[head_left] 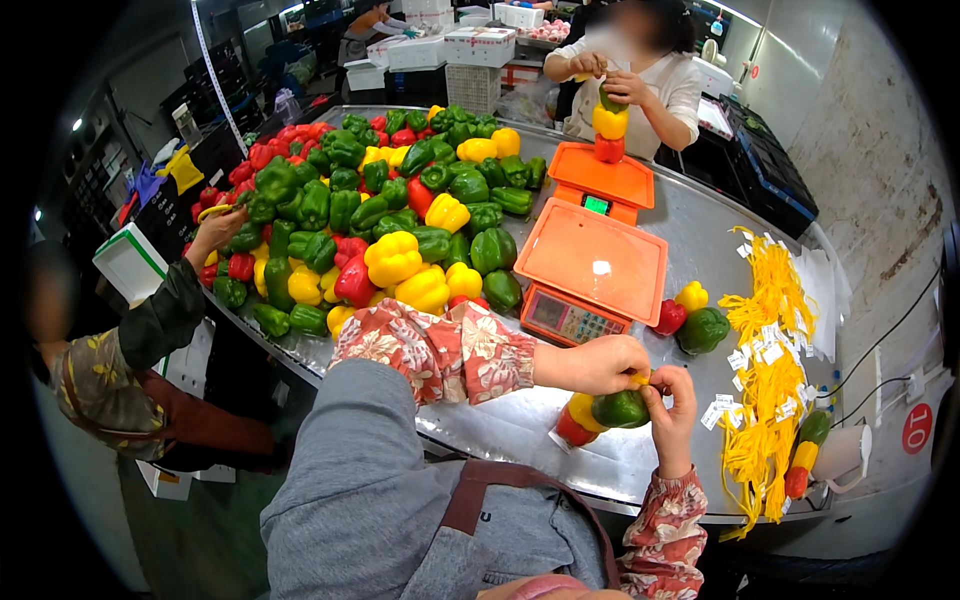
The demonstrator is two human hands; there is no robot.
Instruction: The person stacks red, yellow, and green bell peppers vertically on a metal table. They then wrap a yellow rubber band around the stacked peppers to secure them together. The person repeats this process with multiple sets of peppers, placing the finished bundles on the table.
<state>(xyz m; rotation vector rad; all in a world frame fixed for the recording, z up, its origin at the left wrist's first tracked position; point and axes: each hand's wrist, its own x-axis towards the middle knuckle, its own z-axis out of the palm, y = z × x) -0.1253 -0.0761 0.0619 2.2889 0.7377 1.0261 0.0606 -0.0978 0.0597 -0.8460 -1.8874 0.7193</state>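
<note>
A stack of three bell peppers lies in front of me over the steel table (480, 425): a green pepper (622, 411), a yellow pepper (584, 411) and a red pepper (572, 431). A white tag shows beside the red one. At the green end, my left hand (605, 364) pinches a yellow strap (640, 379). My right hand (676, 408) is closed on the same strap, its fingertips against the green pepper. The strap's course around the peppers is mostly hidden.
Beyond my hands stand two orange scales (592, 255) (603, 177). Loose peppers (380, 215) are heaped at left. Yellow straps with white tags (765, 420) lie at right, near a banded stack (803, 457) and white mug (843, 458). Co-workers handle peppers across the table and at left.
</note>
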